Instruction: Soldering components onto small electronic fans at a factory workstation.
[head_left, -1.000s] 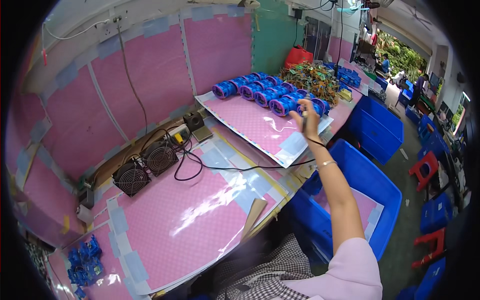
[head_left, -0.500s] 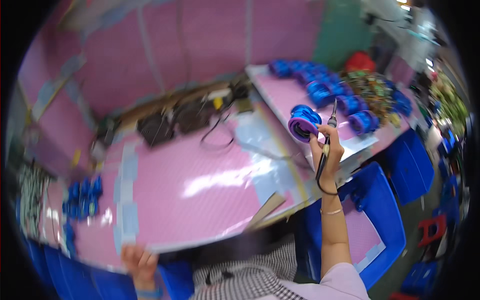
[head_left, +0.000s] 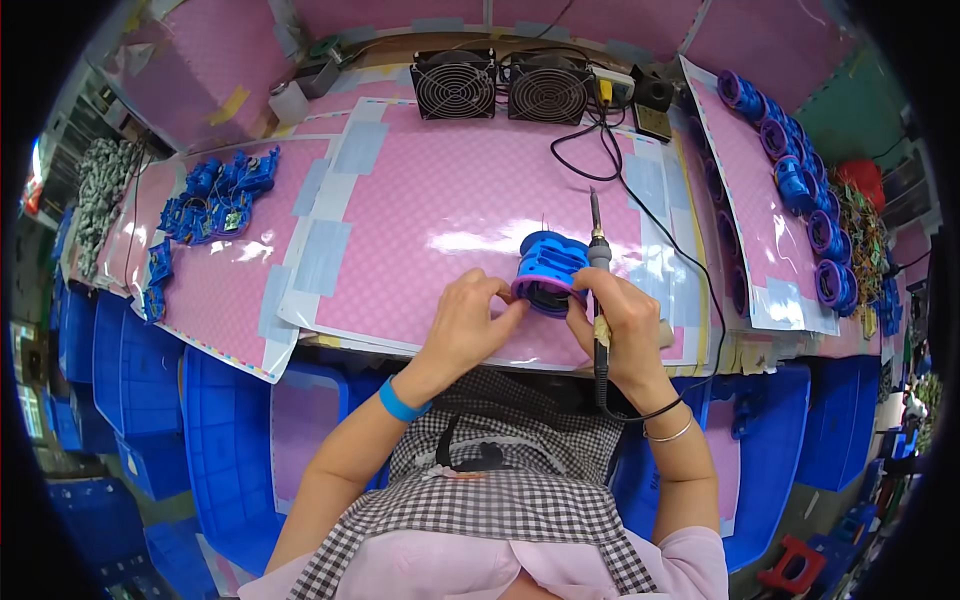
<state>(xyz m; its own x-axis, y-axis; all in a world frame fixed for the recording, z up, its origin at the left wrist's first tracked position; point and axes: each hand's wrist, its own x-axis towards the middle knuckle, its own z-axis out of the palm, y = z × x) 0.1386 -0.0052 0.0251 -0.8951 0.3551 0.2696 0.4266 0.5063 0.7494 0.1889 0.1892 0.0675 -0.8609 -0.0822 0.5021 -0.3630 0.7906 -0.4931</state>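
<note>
At the frame's center, the left hand (head_left: 468, 318) and right hand (head_left: 622, 322) together grip a blue round part (head_left: 549, 272) just above the pink table (head_left: 430, 215). The right hand also holds what looks like a soldering iron (head_left: 597, 250), tip pointing up-frame.

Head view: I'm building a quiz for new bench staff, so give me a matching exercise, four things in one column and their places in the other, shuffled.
Things:
1. Blue and purple round part
2. Soldering iron
3. Two black fans
4. Blue wristband

Places:
A. At the far edge of the pink mat
B. On the left forearm
C. Between the left hand and the right hand
D. In the right hand, tip pointing away from the person

Pairs: 1-C, 2-D, 3-A, 4-B
</note>
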